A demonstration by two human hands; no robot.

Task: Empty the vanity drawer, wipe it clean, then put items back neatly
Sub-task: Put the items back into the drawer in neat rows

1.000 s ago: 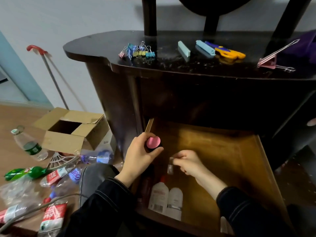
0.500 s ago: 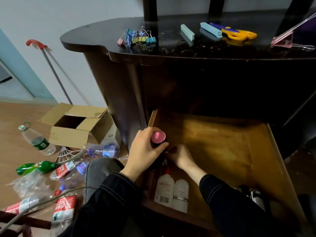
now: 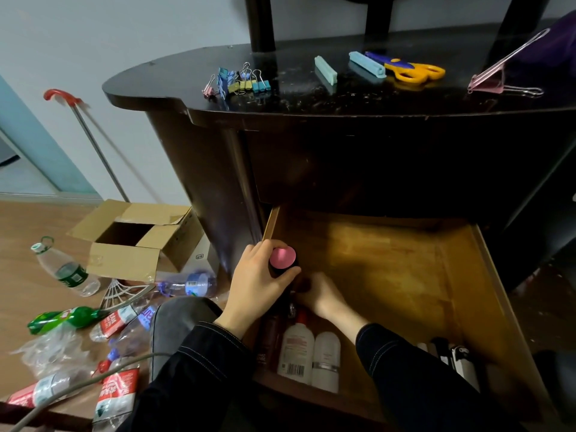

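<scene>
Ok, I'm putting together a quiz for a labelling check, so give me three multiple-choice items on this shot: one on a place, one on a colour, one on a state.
1. Where do the scissors lie?
A on a bed
B on the vanity top
C on a chair

2. What colour is the cap of the container that the left hand grips?
A pink
B green
C white

3. The cardboard box is:
A taped shut
B crushed flat
C open, flaps up

Key: B, they rest on the dark top; A, the round cap above the hand is pink; C, its dark inside shows between raised flaps.
</scene>
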